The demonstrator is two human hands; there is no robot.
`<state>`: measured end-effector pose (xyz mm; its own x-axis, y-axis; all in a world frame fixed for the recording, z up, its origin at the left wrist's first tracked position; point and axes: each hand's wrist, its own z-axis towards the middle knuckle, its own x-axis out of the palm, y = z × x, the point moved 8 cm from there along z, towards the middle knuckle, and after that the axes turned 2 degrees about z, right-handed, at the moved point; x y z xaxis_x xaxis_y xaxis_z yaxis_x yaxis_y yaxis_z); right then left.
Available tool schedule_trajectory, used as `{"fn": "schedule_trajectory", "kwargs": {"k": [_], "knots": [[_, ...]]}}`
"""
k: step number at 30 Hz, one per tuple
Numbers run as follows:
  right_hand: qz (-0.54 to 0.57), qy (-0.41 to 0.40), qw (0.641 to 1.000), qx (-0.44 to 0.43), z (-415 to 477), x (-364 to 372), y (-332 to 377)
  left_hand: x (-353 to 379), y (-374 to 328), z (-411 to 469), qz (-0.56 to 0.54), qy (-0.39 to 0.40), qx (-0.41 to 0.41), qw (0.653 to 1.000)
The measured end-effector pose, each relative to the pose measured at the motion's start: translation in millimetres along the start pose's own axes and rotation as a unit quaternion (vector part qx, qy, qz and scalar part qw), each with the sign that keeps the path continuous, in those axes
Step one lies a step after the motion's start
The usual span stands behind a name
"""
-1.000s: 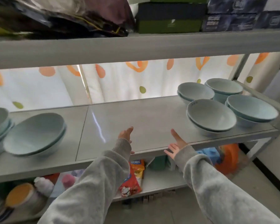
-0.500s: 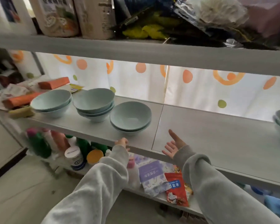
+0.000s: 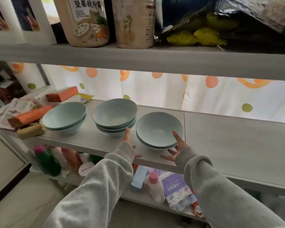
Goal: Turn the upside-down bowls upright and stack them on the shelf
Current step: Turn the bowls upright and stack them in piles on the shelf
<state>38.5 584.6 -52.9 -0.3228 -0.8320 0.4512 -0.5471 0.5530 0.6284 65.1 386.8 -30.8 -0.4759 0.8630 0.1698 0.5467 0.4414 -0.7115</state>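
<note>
Head view: left hand point(image 3: 128, 141) and right hand point(image 3: 178, 145), fingers spread and empty, flank the nearest bowl stack point(image 3: 158, 129).

Left hand point(image 3: 128, 141) and right hand point(image 3: 177, 146) reach forward, both seemingly splayed.

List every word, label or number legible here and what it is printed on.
"坚果藕粉": beige plastic jar with a lotus-root picture, on the top grey shelf.
Tall beige jar beside it: print too blurred to read.
Purple flat packet: white characters, too blurred to read.
Pale blue ceramic bowls: no text.
</note>
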Motion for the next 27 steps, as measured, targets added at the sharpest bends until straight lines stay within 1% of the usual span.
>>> {"fn": "schedule_trajectory", "kwargs": {"k": [3, 5, 7, 11, 14, 18, 23, 27], "knots": [[-0.007, -0.003, 1.0, -0.001, 10, 1, 4, 19, -5, 13, 0.021, 0.048, 0.007, 0.999], [-0.013, 0.001, 1.0, -0.006, 16, 2, 7, 28, -5, 23, 0.017, 0.061, 0.01, 0.998], [-0.002, 0.002, 1.0, -0.001, 24, 1, 10, 35, -6, 30, -0.001, 0.059, 0.012, 0.998], [0.012, 0.029, 1.0, 0.005, 35, -1, 19, 56, -10, 33, -0.017, 0.049, 0.009, 0.999], [0.029, 0.033, 0.999, -0.001, 43, -23, 42, 91, -4, 29, -0.017, 0.045, 0.003, 0.999], [0.038, 0.025, 0.999, -0.018, 54, -85, 97, 167, 18, 22, 0.001, 0.078, 0.019, 0.997], [0.057, -0.028, 0.997, -0.051, 60, -195, 177, 290, 61, 8, 0.015, 0.144, 0.018, 0.989], [0.076, -0.072, 0.991, -0.086, 54, -282, 238, 386, 101, -10, 0.04, 0.201, -0.009, 0.979]]}}
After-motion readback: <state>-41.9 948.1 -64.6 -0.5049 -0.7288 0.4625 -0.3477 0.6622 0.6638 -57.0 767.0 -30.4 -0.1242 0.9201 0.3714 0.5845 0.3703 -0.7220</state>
